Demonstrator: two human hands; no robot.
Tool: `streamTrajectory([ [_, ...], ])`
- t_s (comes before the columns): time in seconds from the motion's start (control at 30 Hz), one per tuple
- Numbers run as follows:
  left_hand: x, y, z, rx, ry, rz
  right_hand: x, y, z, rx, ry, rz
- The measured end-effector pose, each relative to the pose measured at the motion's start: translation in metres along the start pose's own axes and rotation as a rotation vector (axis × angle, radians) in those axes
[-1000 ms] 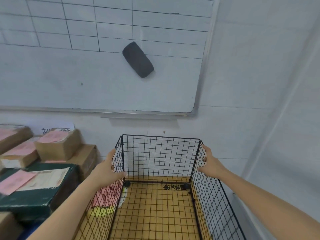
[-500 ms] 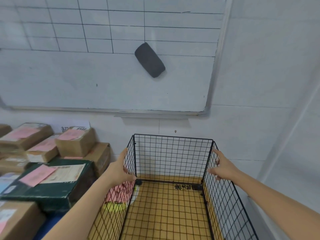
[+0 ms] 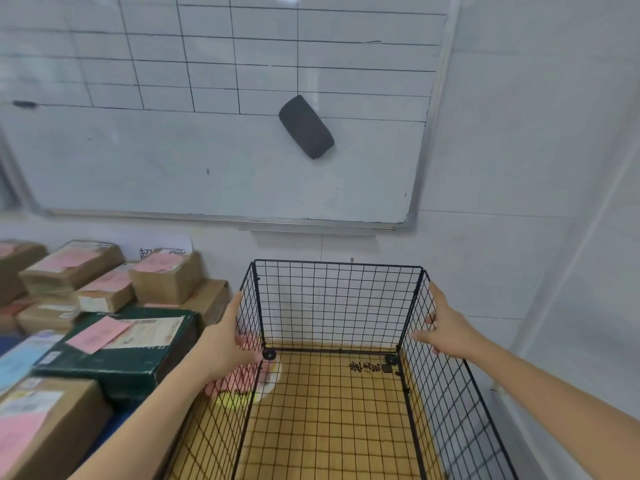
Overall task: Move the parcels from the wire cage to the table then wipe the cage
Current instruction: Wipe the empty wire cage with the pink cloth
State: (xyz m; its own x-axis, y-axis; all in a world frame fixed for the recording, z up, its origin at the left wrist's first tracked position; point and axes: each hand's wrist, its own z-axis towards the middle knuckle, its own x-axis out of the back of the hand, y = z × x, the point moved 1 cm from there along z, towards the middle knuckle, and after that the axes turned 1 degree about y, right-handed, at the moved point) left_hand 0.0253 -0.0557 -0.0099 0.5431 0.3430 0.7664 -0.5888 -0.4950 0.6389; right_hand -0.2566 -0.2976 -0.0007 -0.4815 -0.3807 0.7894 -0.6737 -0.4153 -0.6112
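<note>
Left fingers (image 3: 238, 304) lie straight up the outside of the black wire-grid cage (image 3: 339, 306)'s left wall with the thumb hooked inside, so the left hand (image 3: 223, 341) pinches it. Right hand (image 3: 448, 329) pinches the right wall the same way. 2 forearms reach forward. Cage stands upright, open-topped, against the wall, just right of the stacked brown cardboard parcels with pink labels (image 3: 162, 278).

One cage, ten parcels, two hands

One wire cage (image 3: 337, 306); about seven brown cardboard parcels (image 3: 71, 268), one dark green box (image 3: 138, 367), one light blue packet (image 3: 17, 362); one whiteboard (image 3: 173, 161) bearing one grey eraser (image 3: 306, 127); one left hand (image 3: 223, 341), one right hand (image 3: 448, 325).
</note>
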Motion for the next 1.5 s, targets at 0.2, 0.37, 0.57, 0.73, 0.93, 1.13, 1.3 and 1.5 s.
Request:
streamTrajectory([
  [0.2, 0.014, 0.009, -0.035, 0.039, 0.081, 0.033, 0.006, -0.011, 0.004, 0.081, -0.034, -0.044],
  [0.37, 0.018, 0.013, -0.077, 0.165, 0.2, 0.028, 0.005, -0.029, 0.015, 0.209, -0.116, -0.087],
  [0.57, 0.021, 0.018, -0.148, 0.312, 0.327, 0.036, -0.005, -0.059, 0.011, 0.369, -0.23, -0.114],
  [0.73, 0.02, 0.016, -0.206, 0.43, 0.412, -0.031, -0.015, -0.091, -0.002, 0.476, -0.288, -0.139],
  [0.93, 0.021, 0.02, -0.255, 0.482, 0.484, -0.045, -0.005, -0.116, -0.029, 0.557, -0.304, -0.14],
  [1.13, 0.026, 0.035, -0.297, 0.497, 0.494, -0.011, 0.009, -0.117, -0.07, 0.595, -0.285, -0.12],
  [1.3, 0.029, 0.052, -0.341, 0.483, 0.517, 0.011, 0.019, -0.109, -0.11, 0.62, -0.26, -0.106],
  [1.5, 0.032, 0.053, -0.41, 0.541, 0.561, -0.007, 0.012, -0.122, -0.159, 0.68, -0.308, -0.114],
])
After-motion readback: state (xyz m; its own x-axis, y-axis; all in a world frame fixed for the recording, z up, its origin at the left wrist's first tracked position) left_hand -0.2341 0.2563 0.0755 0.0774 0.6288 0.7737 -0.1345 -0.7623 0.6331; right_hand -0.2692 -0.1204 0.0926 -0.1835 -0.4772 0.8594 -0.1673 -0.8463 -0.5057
